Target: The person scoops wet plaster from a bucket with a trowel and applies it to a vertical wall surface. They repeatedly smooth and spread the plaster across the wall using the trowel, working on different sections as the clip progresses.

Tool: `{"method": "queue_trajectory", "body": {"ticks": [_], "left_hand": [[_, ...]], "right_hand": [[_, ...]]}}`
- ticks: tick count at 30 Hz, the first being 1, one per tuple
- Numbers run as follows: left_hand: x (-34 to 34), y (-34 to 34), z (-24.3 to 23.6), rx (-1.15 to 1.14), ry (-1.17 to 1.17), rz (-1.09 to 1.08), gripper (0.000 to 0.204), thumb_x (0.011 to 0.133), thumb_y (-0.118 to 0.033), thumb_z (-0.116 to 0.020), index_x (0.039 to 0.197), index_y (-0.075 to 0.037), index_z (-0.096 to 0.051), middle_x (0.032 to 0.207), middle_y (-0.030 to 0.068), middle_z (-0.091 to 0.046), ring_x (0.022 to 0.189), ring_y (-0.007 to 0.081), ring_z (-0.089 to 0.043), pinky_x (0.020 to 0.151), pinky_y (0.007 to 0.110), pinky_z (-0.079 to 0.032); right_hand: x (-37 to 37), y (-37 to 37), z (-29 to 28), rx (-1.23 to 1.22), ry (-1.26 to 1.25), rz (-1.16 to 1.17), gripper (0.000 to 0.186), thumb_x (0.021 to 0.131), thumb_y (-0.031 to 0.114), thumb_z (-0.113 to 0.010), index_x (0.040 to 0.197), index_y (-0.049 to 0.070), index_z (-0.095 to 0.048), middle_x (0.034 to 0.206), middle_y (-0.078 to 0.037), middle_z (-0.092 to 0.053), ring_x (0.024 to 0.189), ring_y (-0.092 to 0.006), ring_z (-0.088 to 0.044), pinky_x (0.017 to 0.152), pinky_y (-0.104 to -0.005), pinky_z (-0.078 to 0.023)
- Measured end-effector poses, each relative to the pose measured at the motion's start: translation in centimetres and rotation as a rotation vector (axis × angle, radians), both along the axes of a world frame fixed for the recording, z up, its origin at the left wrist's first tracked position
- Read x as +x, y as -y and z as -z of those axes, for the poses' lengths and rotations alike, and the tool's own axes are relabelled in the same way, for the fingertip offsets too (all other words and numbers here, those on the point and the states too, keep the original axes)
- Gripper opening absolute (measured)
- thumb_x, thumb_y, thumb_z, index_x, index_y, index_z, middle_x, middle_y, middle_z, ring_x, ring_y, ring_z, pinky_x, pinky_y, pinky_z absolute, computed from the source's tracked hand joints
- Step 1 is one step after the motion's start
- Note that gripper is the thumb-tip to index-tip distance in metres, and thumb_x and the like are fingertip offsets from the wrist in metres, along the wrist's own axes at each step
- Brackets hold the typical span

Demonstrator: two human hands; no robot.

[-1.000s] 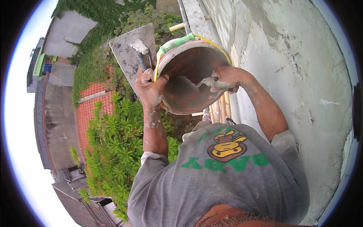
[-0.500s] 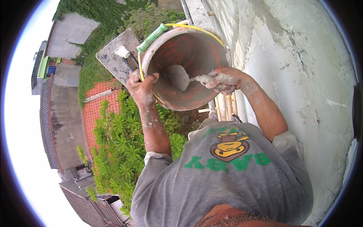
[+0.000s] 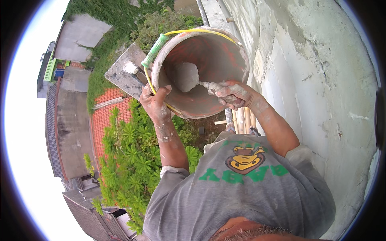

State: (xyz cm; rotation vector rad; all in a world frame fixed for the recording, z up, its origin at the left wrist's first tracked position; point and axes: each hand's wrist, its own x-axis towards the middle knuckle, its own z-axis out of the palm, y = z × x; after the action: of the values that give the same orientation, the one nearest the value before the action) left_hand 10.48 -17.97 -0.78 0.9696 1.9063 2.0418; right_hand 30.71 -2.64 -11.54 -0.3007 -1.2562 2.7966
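Observation:
A mortar-smeared bucket [image 3: 242, 60] is tipped so that its mouth faces me, its inside streaked grey and red. My left hand [image 3: 155, 100] grips its left rim, thumb over the edge, beside the yellow wire handle with a green grip [image 3: 155, 51]. Against that hand's fingers is a flat, rectangular plastering trowel [image 3: 120, 71]; whether they hold it too is hidden. In my right hand [image 3: 237, 94] is the caked handle of a small trowel [image 3: 187, 77], closed in my fingers. Its rounded, grey-coated blade lies inside the bucket.
A rough, partly plastered wall [image 3: 321, 92] rises close on my right. Bamboo poles [image 3: 241, 120] run below the bucket beside it. Far down on the left are a leafy tree [image 3: 132, 148], an orange tiled roof [image 3: 110, 112] and other buildings.
My right hand has shifted slightly left and down with the small trowel, whose blade has turned a little within the bucket. The bucket sits slightly further right in view; my left hand keeps its grip.

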Motion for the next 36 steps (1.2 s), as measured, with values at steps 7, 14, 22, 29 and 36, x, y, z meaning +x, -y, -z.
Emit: {"method": "queue_trajectory", "body": {"ticks": [7,14,22,29,36], "left_hand": [[0.4,0.9,1.7,0.127,0.162,-0.02,0.033,0.067,0.004,-0.061,0.1,0.009,-0.064,0.085,0.0094,-0.066,0.071,0.0161,-0.062,0.067,0.027,-0.049],[-0.2,-1.1,4.3,0.217,0.339,-0.075,0.028,0.07,0.003,-0.063,0.098,0.006,-0.063,0.085,0.0072,-0.064,0.071,0.0164,-0.061,0.067,0.027,-0.048],[-1.8,0.3,9.4,0.198,0.539,-0.154,0.032,0.066,0.005,-0.061,0.098,0.006,-0.063,0.086,0.0078,-0.063,0.072,0.0197,-0.061,0.07,0.032,-0.051],[-0.9,1.3,13.7,-0.082,0.518,-0.176,0.03,0.066,0.002,-0.061,0.095,0.004,-0.063,0.083,0.0056,-0.061,0.072,0.0194,-0.059,0.069,0.031,-0.047],[-0.3,3.4,15.7,-0.073,0.594,-0.215,0.025,0.064,0.004,-0.061,0.089,0.005,-0.063,0.08,0.005,-0.061,0.069,0.0173,-0.057,0.067,0.03,-0.046]], "right_hand": [[-0.1,1.0,-1.2,-0.144,-0.013,0.042,0.046,0.087,0.022,-0.068,0.124,-0.003,-0.055,0.083,-0.01,-0.063,0.049,-0.0111,-0.057,0.035,-0.0206,-0.046],[4.4,1.1,-2.3,-0.151,-0.12,0.216,0.056,0.087,0.015,-0.065,0.132,-0.011,-0.044,0.102,-0.017,-0.062,0.065,-0.0145,-0.064,0.04,-0.0216,-0.053],[11.7,2.6,-5.9,0.085,-0.258,0.231,0.063,0.077,0.023,-0.076,0.127,-0.006,-0.051,0.077,-0.009,-0.062,0.052,-0.0158,-0.061,0.045,-0.0258,-0.049],[12.1,1.2,-7.2,0.505,0.268,0.871,0.035,0.079,0.021,-0.071,0.104,-0.001,-0.061,0.063,-0.003,-0.058,0.053,-0.0117,-0.058,0.05,-0.0263,-0.048],[11.3,-1.2,-12.8,0.658,0.279,0.897,0.037,0.079,0.022,-0.071,0.104,-0.001,-0.056,0.065,-0.004,-0.056,0.049,-0.0118,-0.057,0.043,-0.0259,-0.046]]}}
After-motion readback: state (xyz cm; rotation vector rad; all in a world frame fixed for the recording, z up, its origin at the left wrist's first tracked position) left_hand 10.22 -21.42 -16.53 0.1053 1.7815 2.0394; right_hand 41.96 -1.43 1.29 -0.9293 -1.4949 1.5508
